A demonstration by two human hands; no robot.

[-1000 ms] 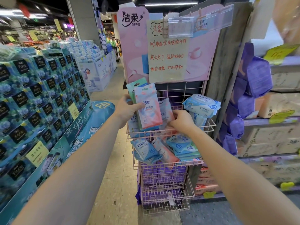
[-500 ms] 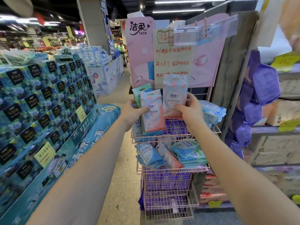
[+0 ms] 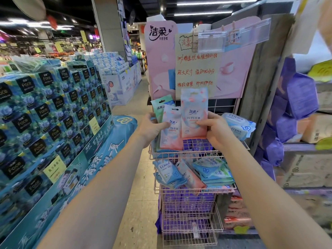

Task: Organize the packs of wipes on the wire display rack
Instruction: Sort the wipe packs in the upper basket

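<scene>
Here, line by line:
Right hand (image 3: pixel 218 131): fingers closed on the lower right corner of a pink wipes pack (image 3: pixel 194 114), held upright above the top basket; the print reads "洁柔" and "99.9%杀菌".
Left hand (image 3: pixel 150 129): fingers and thumb clamped on a second pink pack (image 3: pixel 170 129) of the same print, with a green pack (image 3: pixel 159 108) marked "洁柔" and a blue-topped pack showing "10" fanned behind it; the 2 pink packs overlap at their inner edges.
Wire display rack (image 3: pixel 190 193): pink wire, with stacked baskets.
Top basket: an "EDI纯水" pack (image 3: pixel 239 125), blue and white, lies against its right edge just beside the right hand; purple packs show through the wire below the held packs.
Next basket down: a blue "EDI纯水" pack (image 3: pixel 167 172) at the left edge, a pink pack (image 3: pixel 190 177) tilted in the middle, and blue and green packs (image 3: pixel 213 172) piled at the right edge.
Lower baskets: purple packs (image 3: pixel 186 200); their print is too small to read.
Header board (image 3: pixel 161 63): pink, printed "洁柔".
Handwritten sign (image 3: pixel 195 69): yellow paper with red script, headed "洁柔"; 1 line begins "100%"; the rest is not clearly legible.
Boxes at left (image 3: pixel 45 112): blue stacks labelled "Face".
</scene>
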